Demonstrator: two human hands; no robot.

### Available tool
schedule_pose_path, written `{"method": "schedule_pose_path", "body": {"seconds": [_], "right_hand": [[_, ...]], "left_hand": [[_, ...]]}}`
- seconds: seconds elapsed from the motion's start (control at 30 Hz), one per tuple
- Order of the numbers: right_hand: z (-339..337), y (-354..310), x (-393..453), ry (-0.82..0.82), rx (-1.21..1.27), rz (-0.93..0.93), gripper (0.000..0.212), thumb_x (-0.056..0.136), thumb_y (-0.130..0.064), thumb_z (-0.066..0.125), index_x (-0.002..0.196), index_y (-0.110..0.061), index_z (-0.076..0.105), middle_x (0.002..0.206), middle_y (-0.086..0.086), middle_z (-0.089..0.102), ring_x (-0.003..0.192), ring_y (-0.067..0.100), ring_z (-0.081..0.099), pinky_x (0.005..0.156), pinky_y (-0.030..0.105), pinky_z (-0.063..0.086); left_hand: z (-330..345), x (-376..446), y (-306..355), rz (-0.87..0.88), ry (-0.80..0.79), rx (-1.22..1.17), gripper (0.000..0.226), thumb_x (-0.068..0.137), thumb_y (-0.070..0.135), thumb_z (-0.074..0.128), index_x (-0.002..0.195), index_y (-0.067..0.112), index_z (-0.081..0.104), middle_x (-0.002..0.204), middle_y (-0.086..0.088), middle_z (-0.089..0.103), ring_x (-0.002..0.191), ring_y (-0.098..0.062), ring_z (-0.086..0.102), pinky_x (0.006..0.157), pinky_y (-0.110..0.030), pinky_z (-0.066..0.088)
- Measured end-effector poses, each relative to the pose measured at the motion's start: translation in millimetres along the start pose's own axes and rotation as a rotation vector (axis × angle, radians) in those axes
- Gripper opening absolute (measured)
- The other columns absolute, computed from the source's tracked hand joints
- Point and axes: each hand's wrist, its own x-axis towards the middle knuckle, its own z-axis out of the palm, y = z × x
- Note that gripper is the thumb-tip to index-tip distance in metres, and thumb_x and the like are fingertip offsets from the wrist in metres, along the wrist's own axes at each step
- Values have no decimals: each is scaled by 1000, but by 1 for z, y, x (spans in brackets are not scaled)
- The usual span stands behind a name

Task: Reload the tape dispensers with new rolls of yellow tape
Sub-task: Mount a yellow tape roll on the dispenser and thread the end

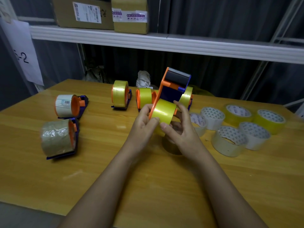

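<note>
1. Three dispensers at the back of the counter [98, 162] are judged loaded with yellow tape; two on the left [69, 106] carry other rolls.
2. A dispenser [171, 89] is held above the counter, its yellow roll [162, 111] gripped by the left hand [144, 122] and right hand [179, 127].
3. Its long axis is tilted, the cutter pointing up and away.
4. Spare rolls [238, 112] lie on the right.

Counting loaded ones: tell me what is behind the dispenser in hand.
Behind the held dispenser two dispensers carrying yellow tape stand on the table; it covers the gap between them.
</note>
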Motion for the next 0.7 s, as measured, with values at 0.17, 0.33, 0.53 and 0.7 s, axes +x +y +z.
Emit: {"method": "schedule_pose_path", "body": {"seconds": [0.17,0.33,0.53,0.7], "right_hand": [[-3,2,0,-4,-172,-104,93,73,-33,79,143,-50,19,144,-1,32,125,19,50,91,38,55],[0,0,0,6,2,-20,78,79,-49,67,141,-48,20,139,-15,38,115,-3,53,85,26,53],[-2,-1,-1,28,-1,-59,77,81,-22,76,141,-40,31,140,-6,39,120,5,54,88,28,54],[-3,0,-1,12,-185,-152,85,74,-28,77,140,-47,26,146,-4,32,132,19,43,97,39,51]], "left_hand": [[1,0,6,-20,2,-24,24,96,0,37,102,19,50,75,7,62,66,1,62,57,-13,47],[0,0,1,-2,4,26,20,95,5,42,101,21,52,78,18,64,75,1,60,65,-13,46],[0,-1,2,-1,9,6,17,89,16,44,102,22,51,76,20,63,73,3,59,63,-12,46],[2,0,6,-11,-5,-43,25,96,-3,36,101,18,49,69,17,65,64,3,61,56,-12,46]]}}
